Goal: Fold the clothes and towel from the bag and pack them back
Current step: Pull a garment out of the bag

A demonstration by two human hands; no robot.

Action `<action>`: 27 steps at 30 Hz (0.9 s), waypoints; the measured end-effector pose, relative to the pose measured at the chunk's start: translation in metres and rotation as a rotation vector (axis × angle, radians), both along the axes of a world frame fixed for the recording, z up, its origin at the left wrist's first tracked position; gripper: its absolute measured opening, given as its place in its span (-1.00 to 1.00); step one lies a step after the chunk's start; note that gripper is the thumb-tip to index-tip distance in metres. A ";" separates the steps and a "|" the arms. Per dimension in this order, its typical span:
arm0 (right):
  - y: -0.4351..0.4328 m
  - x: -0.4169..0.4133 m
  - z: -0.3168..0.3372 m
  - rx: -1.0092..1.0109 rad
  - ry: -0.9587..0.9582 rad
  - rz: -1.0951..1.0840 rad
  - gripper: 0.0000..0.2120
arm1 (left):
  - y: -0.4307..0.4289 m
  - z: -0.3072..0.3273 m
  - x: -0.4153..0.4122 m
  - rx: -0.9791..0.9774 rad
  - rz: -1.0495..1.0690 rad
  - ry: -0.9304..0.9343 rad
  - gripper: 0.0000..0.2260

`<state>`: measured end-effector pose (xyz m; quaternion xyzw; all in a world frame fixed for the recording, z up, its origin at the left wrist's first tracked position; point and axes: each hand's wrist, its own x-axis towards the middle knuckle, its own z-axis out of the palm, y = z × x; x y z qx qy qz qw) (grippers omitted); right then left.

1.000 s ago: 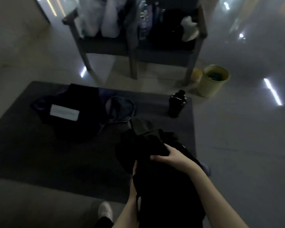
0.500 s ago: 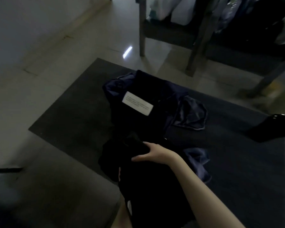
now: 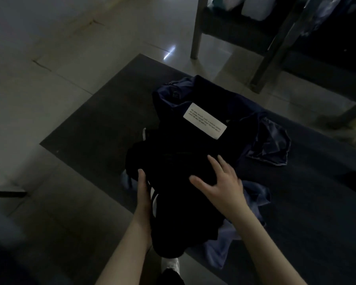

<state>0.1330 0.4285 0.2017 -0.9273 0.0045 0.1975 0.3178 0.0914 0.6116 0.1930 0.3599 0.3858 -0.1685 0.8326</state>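
While my right hand (image 3: 220,182) lies spread flat atop the black garment (image 3: 173,161) at the mat's (image 3: 95,128) near edge and my left hand (image 3: 143,190) props its side, fingers hidden, loose folds may slump open when lifted.

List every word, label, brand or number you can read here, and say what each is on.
White label, sewn or stuck on the black fabric lying on the mat: several lines of small dark capitals, too small and blurred to quote.
No other text, brand, number or sign is visible.
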 end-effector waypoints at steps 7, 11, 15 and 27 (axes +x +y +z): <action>0.013 -0.043 -0.042 0.143 0.082 -0.074 -0.01 | -0.001 -0.021 -0.025 0.235 -0.205 -0.025 -0.02; 0.026 -0.006 -0.047 0.088 0.006 -0.006 -0.11 | -0.007 -0.021 0.010 0.415 -0.138 -0.150 0.03; 0.036 0.021 -0.046 0.052 0.027 0.074 -0.18 | -0.002 -0.035 0.040 0.473 -0.069 -0.206 -0.29; 0.055 0.065 -0.074 -0.061 0.054 0.105 -0.16 | 0.040 -0.083 0.097 0.498 -0.184 0.075 -0.14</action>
